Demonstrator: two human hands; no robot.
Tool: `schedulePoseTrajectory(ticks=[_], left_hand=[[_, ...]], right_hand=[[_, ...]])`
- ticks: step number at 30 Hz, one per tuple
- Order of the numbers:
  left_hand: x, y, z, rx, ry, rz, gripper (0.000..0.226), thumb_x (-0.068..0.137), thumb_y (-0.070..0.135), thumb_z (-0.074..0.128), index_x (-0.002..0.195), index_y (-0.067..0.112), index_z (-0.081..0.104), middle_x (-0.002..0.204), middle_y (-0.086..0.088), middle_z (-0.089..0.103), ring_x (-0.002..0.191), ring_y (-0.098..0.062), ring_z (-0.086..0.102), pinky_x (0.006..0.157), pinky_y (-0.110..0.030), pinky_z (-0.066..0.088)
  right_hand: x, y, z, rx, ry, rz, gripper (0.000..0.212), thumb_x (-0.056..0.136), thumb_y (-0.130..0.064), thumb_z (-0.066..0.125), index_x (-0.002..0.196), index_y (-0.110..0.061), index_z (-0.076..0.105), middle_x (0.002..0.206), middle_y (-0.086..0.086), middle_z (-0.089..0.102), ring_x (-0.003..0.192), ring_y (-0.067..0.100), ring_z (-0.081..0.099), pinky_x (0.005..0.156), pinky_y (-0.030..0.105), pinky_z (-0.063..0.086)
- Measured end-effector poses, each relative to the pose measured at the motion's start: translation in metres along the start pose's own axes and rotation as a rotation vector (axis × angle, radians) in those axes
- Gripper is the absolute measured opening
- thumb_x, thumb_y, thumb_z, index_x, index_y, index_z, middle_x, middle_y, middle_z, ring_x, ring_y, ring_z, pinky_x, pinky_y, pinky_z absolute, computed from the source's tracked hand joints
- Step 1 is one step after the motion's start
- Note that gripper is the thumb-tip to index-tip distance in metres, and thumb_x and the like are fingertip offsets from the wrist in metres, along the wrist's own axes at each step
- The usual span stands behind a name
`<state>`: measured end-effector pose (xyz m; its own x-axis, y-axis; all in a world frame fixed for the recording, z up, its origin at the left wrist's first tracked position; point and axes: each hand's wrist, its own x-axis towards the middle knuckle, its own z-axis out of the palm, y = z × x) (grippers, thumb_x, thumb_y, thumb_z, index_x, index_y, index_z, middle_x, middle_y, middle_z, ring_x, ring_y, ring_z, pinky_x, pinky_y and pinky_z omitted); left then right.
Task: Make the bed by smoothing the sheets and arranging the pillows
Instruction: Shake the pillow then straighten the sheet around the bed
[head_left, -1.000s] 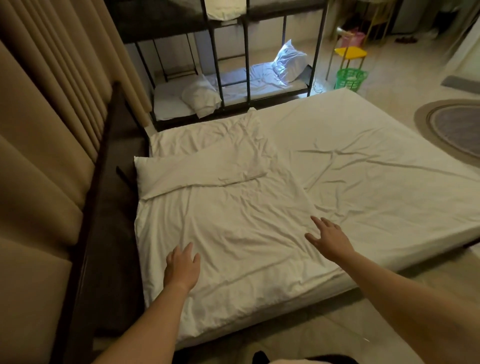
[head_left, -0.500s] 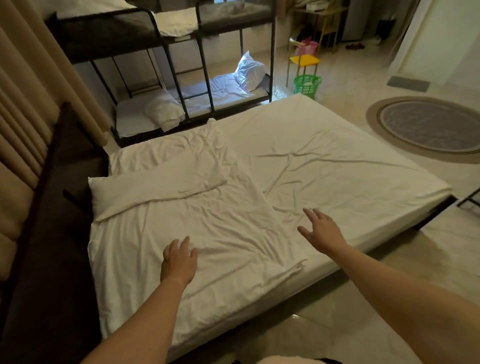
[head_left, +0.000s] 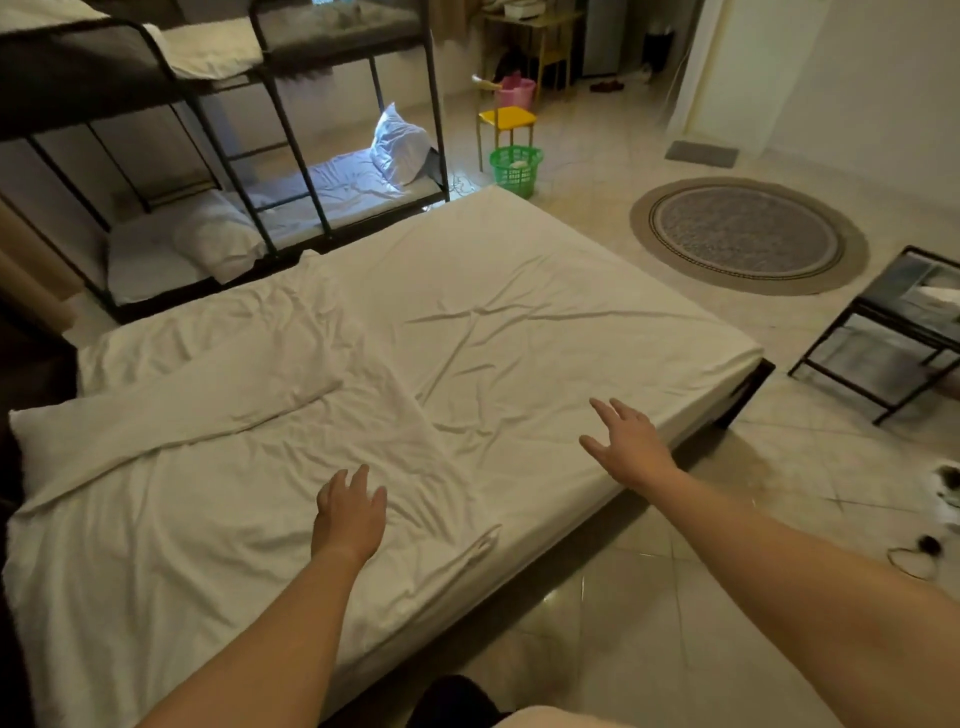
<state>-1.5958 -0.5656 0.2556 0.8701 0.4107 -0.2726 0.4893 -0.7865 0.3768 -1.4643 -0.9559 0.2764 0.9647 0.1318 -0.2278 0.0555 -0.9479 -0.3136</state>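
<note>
Head view, left to right. Two white pillows are lying at the left end of the low bed (head_left: 737, 384): the near pillow (head_left: 130, 426) is sitting with its lower edge tucked under a folded white cover (head_left: 182, 561), and the far pillow (head_left: 187, 338) is lying just behind it. The cover is lying creased across the left half of the mattress. The left hand (head_left: 350, 514) is reaching palm down onto the cover, fingers relaxed and slightly bent, holding nothing. Behind the bed, a black metal bunk bed (head_left: 291, 150) is standing with its own pillows. The fitted sheet (head_left: 545, 312) is covering the right half of the mattress, with long wrinkles running across it. The right hand (head_left: 631, 447) is hovering palm down near the bed's near edge, fingers spread wide and empty; whether it is touching the sheet cannot be told. A yellow stool (head_left: 506, 118) and a green basket (head_left: 516, 169) are standing beyond the far corner. A round rug (head_left: 748, 236) is lying on the tiled floor, and a black metal rack (head_left: 878, 338) is standing at far right.
</note>
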Motion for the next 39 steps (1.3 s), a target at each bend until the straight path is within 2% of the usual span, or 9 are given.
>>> schedulePoseTrajectory(ticks=[10, 22, 28, 32, 39], left_hand=[[0.085, 0.133, 0.049, 0.062, -0.065, 0.118, 0.058, 0.107, 0.045, 0.038, 0.160, 0.025, 0.029, 0.167, -0.005, 0.020, 0.153, -0.028, 0.015, 0.119, -0.047, 0.031], [0.214, 0.344, 0.099, 0.049, -0.175, 0.254, 0.058, 0.106, 0.044, 0.040, 0.160, 0.023, 0.029, 0.167, -0.005, 0.019, 0.154, -0.026, 0.012, 0.118, -0.048, 0.031], [0.257, 0.448, 0.128, 0.068, -0.185, 0.312, 0.058, 0.106, 0.044, 0.040, 0.160, 0.023, 0.030, 0.166, -0.005, 0.021, 0.154, -0.026, 0.015, 0.119, -0.048, 0.032], [0.272, 0.514, 0.158, 0.061, -0.167, 0.293, 0.058, 0.107, 0.044, 0.039, 0.160, 0.023, 0.029, 0.166, -0.005, 0.021, 0.154, -0.026, 0.014, 0.118, -0.048, 0.032], [0.258, 0.618, 0.219, -0.015, -0.110, 0.157, 0.058, 0.107, 0.043, 0.040, 0.159, 0.022, 0.030, 0.165, -0.006, 0.023, 0.153, -0.027, 0.015, 0.117, -0.048, 0.033]], right_hand=[[0.069, 0.105, -0.029, 0.047, 0.037, 0.132, 0.075, 0.096, -0.064, 0.046, 0.160, -0.036, 0.019, 0.167, 0.003, 0.023, 0.151, 0.029, 0.024, 0.122, 0.045, 0.026], [0.193, 0.219, -0.109, 0.104, 0.064, 0.313, 0.073, 0.098, -0.061, 0.046, 0.160, -0.038, 0.017, 0.168, 0.000, 0.017, 0.153, 0.028, 0.018, 0.123, 0.046, 0.021], [0.245, 0.292, -0.142, 0.136, 0.093, 0.326, 0.071, 0.098, -0.060, 0.046, 0.160, -0.038, 0.017, 0.168, 0.002, 0.017, 0.153, 0.029, 0.019, 0.123, 0.047, 0.022], [0.283, 0.354, -0.163, 0.163, 0.071, 0.308, 0.071, 0.099, -0.059, 0.046, 0.160, -0.038, 0.016, 0.169, 0.001, 0.014, 0.153, 0.030, 0.016, 0.123, 0.048, 0.021], [0.350, 0.466, -0.215, 0.095, -0.021, 0.205, 0.072, 0.098, -0.059, 0.045, 0.160, -0.038, 0.016, 0.169, 0.000, 0.014, 0.153, 0.026, 0.015, 0.124, 0.045, 0.018]])
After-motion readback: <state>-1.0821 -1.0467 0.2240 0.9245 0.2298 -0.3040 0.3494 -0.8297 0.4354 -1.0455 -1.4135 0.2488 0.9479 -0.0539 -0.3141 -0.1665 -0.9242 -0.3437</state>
